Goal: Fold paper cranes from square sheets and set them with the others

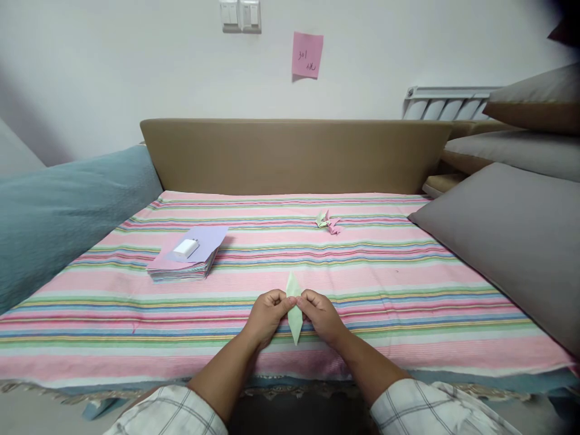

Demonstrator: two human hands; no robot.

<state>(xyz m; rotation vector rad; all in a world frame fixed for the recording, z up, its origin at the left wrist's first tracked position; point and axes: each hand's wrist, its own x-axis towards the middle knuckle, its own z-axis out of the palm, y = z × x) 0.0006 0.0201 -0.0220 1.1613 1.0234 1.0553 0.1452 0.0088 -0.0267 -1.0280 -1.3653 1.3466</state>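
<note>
Striped cloth (371, 356) spread before a wall (181, 72). At left, charger (185, 248) laid on stack (181, 273). Green paper (295, 323) pinched at mid-length by left hand (266, 313) and right hand (324, 314), above the cloth's near half. Slim diamond already formed; remaining folds, if any, cannot be told. Beyond, small folded pieces (334, 225) seen fully shaped. Cushion (507, 229) at far right.

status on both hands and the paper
left hand and right hand pinching green folded paper at its middle; stacked paper off to the left, not in the way
</note>
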